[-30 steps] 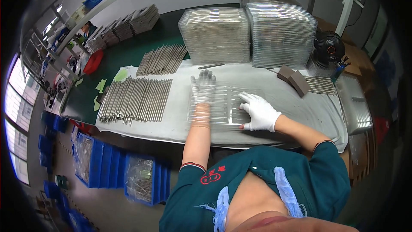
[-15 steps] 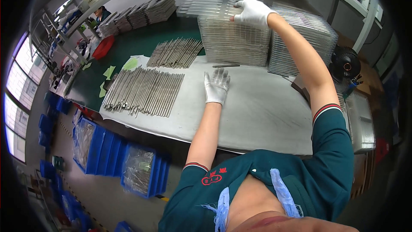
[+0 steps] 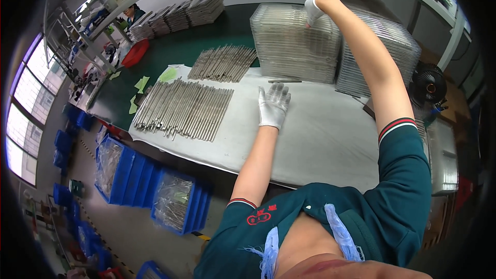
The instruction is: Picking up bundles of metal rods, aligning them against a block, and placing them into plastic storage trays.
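Observation:
My left hand [image 3: 274,107], in a white glove, rests palm up on the white cloth [image 3: 315,139] with its fingers stretched out and nothing in them. A thin dark rod [image 3: 284,81] lies just beyond its fingertips. At the far side stands a tall stack of clear plastic trays [image 3: 297,49]. My right hand [image 3: 316,9], also gloved, reaches to the top of this stack, fingers pointing down along its front. Those fingers are partly hidden and blurred, so their grip is unclear. Left of my left hand lies a wide row of metal rods [image 3: 183,108], with a smaller row [image 3: 223,63] behind it.
A second tray stack [image 3: 380,54] stands to the right, near a black fan [image 3: 429,83]. Grey stacked packs [image 3: 178,14] and a red bin [image 3: 135,53] sit at the back left. Blue crates [image 3: 129,175] stand on the floor. Another person [image 3: 134,14] is far left.
My right hand held a clear tray out leftward over the stack; that tray now sits on the stack, and the hand has turned downward. My left hand stays on the cloth; the view has shifted slightly.

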Demonstrator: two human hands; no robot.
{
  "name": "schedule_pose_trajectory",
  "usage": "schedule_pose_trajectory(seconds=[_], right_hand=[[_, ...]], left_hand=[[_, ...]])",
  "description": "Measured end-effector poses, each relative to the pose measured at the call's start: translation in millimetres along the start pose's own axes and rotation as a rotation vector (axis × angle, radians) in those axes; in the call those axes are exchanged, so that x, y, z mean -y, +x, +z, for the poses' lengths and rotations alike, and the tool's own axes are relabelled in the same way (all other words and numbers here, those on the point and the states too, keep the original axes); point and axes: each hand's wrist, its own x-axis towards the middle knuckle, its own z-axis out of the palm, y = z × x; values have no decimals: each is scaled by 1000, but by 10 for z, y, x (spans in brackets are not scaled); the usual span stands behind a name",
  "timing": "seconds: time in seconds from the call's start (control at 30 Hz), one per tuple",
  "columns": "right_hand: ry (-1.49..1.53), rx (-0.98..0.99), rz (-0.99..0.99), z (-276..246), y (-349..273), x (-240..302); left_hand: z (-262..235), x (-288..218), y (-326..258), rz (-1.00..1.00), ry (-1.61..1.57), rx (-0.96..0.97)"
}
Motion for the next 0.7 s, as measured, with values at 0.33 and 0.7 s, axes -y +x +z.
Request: schedule_pose_trajectory(seconds=[0.33,0.7], right_hand=[[249,-370,-93,577,290,488],[269,-373,-52,590,243,517]], left_hand=[[29,43,-16,-17,33,-27],[5,23,4,-8,66,-2]])
